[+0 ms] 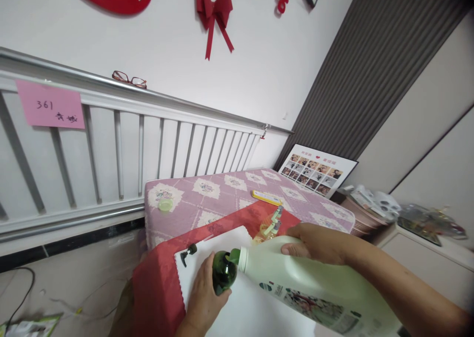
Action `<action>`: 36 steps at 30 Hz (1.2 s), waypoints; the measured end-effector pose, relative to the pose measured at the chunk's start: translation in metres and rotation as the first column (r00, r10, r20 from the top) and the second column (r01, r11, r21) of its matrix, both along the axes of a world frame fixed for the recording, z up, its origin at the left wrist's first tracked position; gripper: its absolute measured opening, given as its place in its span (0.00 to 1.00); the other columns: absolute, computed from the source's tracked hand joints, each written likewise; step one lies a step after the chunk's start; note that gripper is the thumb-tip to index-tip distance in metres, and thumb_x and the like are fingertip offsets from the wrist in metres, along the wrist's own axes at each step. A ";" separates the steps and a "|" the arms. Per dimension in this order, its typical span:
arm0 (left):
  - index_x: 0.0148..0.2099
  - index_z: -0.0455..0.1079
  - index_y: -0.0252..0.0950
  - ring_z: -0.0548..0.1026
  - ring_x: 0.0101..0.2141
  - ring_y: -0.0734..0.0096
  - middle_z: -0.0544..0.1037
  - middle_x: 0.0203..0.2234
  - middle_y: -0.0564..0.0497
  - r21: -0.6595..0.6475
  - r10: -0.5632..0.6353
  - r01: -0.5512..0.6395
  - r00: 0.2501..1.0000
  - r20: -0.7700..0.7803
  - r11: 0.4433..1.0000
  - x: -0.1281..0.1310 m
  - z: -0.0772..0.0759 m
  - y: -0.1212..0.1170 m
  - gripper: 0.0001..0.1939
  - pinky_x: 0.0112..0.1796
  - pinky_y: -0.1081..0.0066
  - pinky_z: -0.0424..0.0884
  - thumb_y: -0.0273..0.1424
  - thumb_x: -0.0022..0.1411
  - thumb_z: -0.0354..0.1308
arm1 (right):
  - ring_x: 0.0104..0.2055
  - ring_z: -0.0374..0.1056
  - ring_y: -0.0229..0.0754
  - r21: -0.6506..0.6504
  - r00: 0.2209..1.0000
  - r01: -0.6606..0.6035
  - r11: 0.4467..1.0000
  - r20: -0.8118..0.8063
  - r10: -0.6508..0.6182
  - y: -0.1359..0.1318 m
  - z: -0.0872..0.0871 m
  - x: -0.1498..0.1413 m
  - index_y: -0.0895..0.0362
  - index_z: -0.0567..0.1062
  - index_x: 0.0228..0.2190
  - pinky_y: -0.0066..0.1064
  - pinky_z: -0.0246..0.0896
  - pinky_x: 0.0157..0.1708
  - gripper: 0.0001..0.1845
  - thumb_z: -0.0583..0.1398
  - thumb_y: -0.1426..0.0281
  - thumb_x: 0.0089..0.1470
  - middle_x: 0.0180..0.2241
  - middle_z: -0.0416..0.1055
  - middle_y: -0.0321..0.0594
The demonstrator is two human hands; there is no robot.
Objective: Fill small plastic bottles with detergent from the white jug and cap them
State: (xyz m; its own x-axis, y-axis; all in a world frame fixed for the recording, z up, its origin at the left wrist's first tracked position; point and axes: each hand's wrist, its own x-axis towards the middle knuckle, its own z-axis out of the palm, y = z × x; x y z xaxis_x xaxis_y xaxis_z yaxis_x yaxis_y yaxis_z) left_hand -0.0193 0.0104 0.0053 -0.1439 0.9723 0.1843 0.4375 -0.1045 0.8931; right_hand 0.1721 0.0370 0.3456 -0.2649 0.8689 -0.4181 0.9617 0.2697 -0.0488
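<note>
My left hand point(205, 295) is wrapped round a small dark green bottle point(224, 273), its top uncovered. My right hand point(307, 243) grips a large pale green detergent jug point(296, 287), tilted so its spout meets the mouth of the green bottle. Whether liquid is flowing I cannot make out. A dark green pump head point(189, 253) lies on the white scalloped mat point(240, 235), left of the bottle. Behind the jug stands a clear bottle with orange liquid point(264, 231), partly hidden by it.
A red cloth point(155, 273) lies under the mat on a purple patterned mattress point(185, 218). On the mattress are a pale green cap point(165, 205) and a yellow box point(265, 197). A white railing point(148, 134) runs behind, with glasses point(129, 79) on top. A photo board point(314, 169) leans at the right.
</note>
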 end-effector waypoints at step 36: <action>0.69 0.48 0.32 0.59 0.67 0.56 0.60 0.68 0.40 -0.048 -0.048 0.047 0.999 -0.016 0.998 -0.002 -0.008 0.006 0.48 0.66 0.57 0.55 0.33 0.46 0.58 | 0.46 0.74 0.58 -0.017 1.000 -0.012 1.000 -0.008 0.011 0.004 -0.002 0.002 0.58 0.77 0.39 0.42 0.68 0.42 0.27 0.54 0.48 0.56 0.43 0.79 0.52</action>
